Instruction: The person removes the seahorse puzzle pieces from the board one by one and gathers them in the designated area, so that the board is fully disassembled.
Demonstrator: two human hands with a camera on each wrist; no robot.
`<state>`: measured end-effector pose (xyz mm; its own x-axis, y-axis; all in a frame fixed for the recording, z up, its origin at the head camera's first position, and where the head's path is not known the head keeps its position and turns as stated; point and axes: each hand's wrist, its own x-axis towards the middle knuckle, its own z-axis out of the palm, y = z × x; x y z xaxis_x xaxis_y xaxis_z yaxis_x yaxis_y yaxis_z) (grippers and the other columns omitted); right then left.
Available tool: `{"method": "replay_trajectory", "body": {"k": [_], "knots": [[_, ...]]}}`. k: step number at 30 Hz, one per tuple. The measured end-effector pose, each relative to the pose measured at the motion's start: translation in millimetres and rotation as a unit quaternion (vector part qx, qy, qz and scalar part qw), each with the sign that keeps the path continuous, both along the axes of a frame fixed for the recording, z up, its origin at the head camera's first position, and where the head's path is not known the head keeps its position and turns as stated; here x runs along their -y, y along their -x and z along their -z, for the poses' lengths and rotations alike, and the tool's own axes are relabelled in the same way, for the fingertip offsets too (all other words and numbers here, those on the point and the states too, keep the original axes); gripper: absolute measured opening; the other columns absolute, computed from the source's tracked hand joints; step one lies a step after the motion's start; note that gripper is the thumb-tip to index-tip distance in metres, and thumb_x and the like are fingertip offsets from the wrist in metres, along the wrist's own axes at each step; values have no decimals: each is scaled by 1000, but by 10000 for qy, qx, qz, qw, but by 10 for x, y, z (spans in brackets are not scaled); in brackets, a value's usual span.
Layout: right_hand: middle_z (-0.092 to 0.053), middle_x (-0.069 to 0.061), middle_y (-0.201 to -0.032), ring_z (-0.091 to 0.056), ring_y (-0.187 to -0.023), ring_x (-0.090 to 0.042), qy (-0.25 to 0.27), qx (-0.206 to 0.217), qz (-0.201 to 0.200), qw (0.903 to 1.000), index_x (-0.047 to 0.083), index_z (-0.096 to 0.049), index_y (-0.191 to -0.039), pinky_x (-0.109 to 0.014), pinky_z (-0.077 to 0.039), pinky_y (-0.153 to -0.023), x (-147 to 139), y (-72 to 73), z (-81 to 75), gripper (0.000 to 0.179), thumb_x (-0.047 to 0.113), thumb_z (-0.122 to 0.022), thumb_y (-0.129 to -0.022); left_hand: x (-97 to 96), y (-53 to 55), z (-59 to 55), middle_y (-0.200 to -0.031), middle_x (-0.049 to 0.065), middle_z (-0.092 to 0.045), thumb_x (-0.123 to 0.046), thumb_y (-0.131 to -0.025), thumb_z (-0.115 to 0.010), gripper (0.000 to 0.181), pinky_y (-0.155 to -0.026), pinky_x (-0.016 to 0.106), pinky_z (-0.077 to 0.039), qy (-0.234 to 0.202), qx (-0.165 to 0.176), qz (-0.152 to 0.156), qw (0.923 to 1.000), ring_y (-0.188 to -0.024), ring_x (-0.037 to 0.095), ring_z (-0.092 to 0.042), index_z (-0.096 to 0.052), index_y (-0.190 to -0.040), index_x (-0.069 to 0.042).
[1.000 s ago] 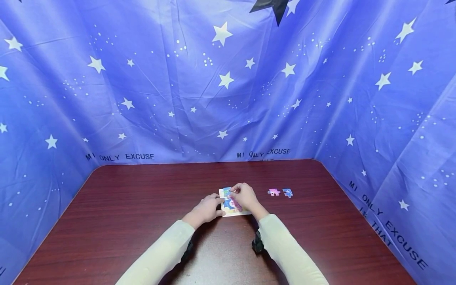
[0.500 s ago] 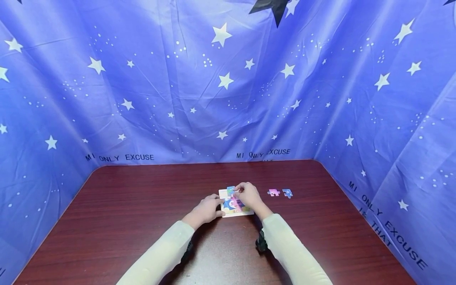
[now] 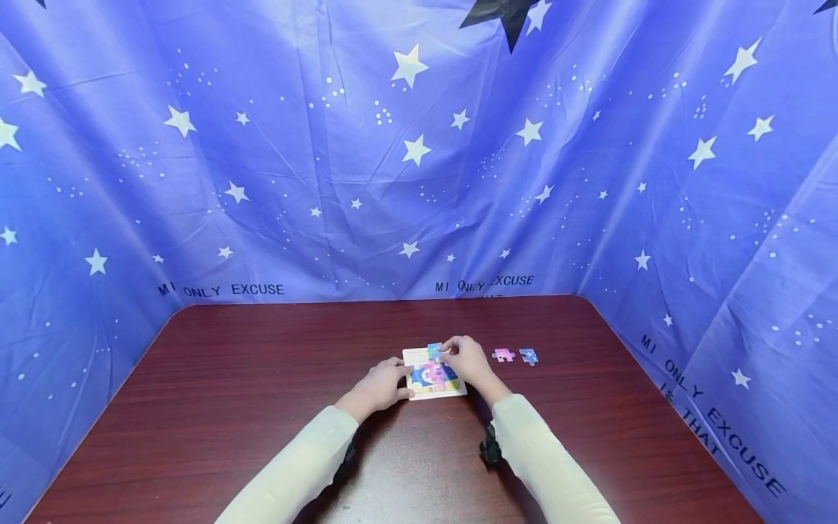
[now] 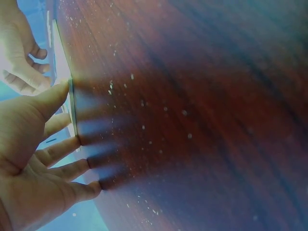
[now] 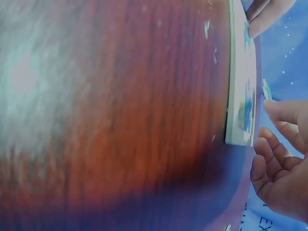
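Note:
A small jigsaw puzzle board [image 3: 437, 397] with a white rim lies on the table, partly filled with a pink and blue picture. My left hand [image 3: 375, 386] rests at its left edge, fingers spread and fairly straight, thumb touching the near corner. Between thumb and index finger, my right hand [image 3: 470, 364] pinches a blue-green puzzle piece [image 3: 435, 351] over the upper part of the board. In the right wrist view that puzzle piece [image 5: 266, 89] appears edge-on, raised above the board. A bare white strip shows at the board's upper left.
Right of the board lie a pink puzzle piece [image 3: 503, 355] and a blue puzzle piece [image 3: 528, 356]. The dark red wooden table [image 3: 262, 349] is enclosed by a blue star-patterned curtain [image 3: 366, 167] at the back and sides.
My right hand has moved right along the board's top with the puzzle piece, uncovering the white strip at upper left. The left hand stays at the left edge.

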<state>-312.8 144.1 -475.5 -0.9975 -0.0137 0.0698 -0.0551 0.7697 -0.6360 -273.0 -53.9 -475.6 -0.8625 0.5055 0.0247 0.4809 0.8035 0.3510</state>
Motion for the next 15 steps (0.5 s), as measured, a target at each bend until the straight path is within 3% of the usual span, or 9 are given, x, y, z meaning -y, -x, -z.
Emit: {"method": "replay_trajectory", "body": {"k": [15], "knots": [[-58, -5, -81, -52, -77, -17, -79, -235, 2, 9997, 9, -69, -87, -29, -41, -70, -171, -17, 33, 8, 15, -70, -81, 7, -14, -10, -124, 18, -55, -28, -85, -68, 47, -93, 52, -44, -88, -16, 9, 10000, -116, 34, -52, -59, -124, -4]]}}
